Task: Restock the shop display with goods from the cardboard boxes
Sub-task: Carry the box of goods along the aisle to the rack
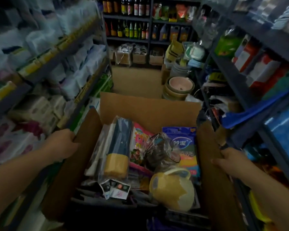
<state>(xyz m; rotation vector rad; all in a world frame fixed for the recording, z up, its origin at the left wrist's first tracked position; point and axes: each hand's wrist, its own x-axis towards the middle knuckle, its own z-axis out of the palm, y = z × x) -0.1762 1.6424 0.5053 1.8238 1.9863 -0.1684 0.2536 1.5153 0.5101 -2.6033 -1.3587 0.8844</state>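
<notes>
- Cardboard box (145, 110) sits open between the two hands, its side flaps up; the left hand (63, 145) grips the left flap's edge, fingers curled over it; the right hand (230, 158) grips the right flap's edge the same way.
- Just inside the left grip lies a long navy-and-yellow item in clear wrap (118, 147); beside it, toward the middle, a pink packet (139, 140); then a crinkled clear bag of something dark (162, 152).
- Just inside the right grip stands a blue pack of cleaning cloths (183, 144); nearer the person than that grip, a yellow plastic jug (172, 190) lies on its side.
- Judged from this, the restocking looks barely begun — the box is heaped and neither hand holds any goods; I would guess the box is being carried or set in place in the aisle.
- Shelves beyond the left grip (45, 64) and beyond the right grip (250, 67) are already crowded, so every item in the box is left to place.
- Hard to make out: both shelf runs are blurred and dim, so gaps cannot be picked out; the box's lower layers and near wall are in shadow — what lies under the top goods is hidden; the right fingertips are behind the flap.
</notes>
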